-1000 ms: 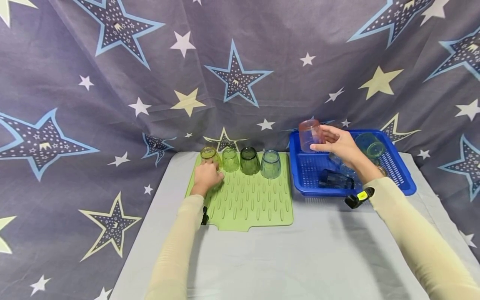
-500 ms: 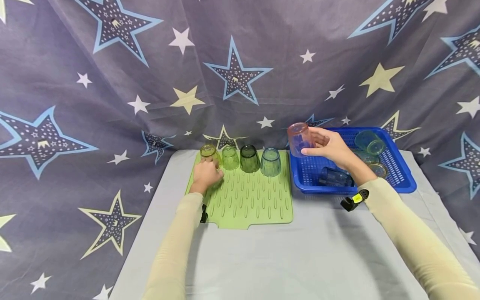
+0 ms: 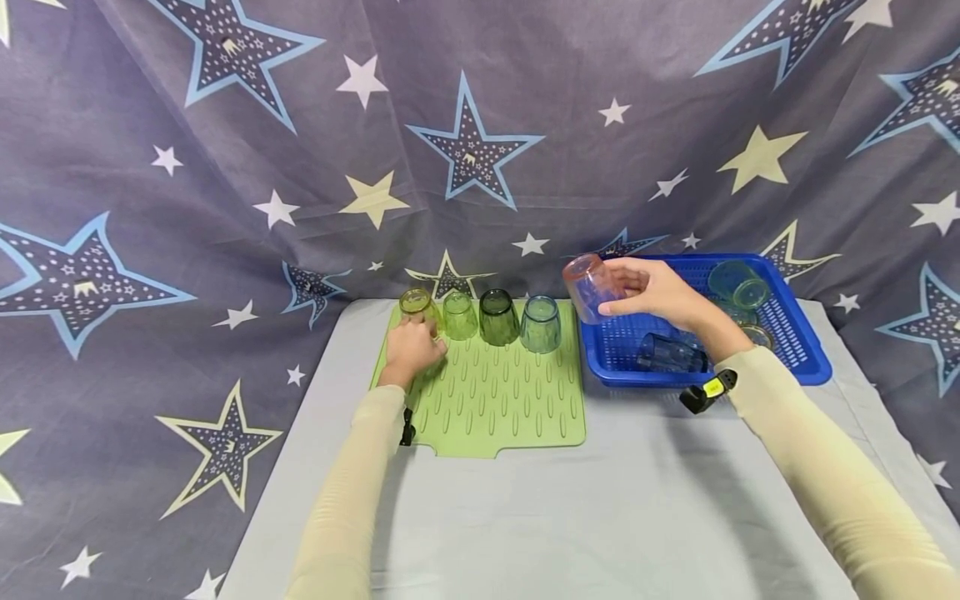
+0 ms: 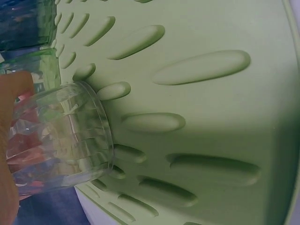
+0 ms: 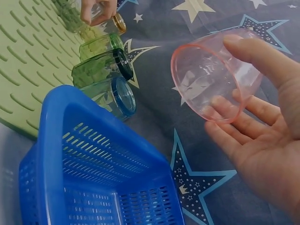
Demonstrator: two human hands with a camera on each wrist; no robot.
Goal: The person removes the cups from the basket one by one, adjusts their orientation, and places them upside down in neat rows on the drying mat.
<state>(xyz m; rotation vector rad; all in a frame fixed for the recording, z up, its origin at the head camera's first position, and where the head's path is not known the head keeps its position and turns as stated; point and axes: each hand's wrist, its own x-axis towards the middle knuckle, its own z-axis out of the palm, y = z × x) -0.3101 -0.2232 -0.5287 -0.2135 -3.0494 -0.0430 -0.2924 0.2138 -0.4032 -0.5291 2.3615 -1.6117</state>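
At the left end of a row of glasses, my left hand (image 3: 411,346) grips a yellow glass (image 3: 417,302), which stands upside down on the green drying mat (image 3: 495,408). In the left wrist view the rim of that glass (image 4: 89,136) rests on the mat. My right hand (image 3: 663,293) holds a pink glass (image 3: 588,287) in the air by the near left corner of the blue basket (image 3: 626,379), thumb on one side and fingers on the other. The pink glass (image 5: 211,79) is tilted, its open mouth facing the camera in the right wrist view.
Beside the yellow glass stand a light green glass (image 3: 460,315), a dark green glass (image 3: 498,317) and a blue glass (image 3: 541,325), all upside down. Several glasses lie in the basket, including a dark blue one (image 3: 671,354) and a green one (image 3: 738,285). A star-patterned curtain (image 3: 480,167) hangs behind.
My right hand has carried the pink glass left from over the basket toward the mat, tilting it on the way. My left hand stays on the yellow glass.
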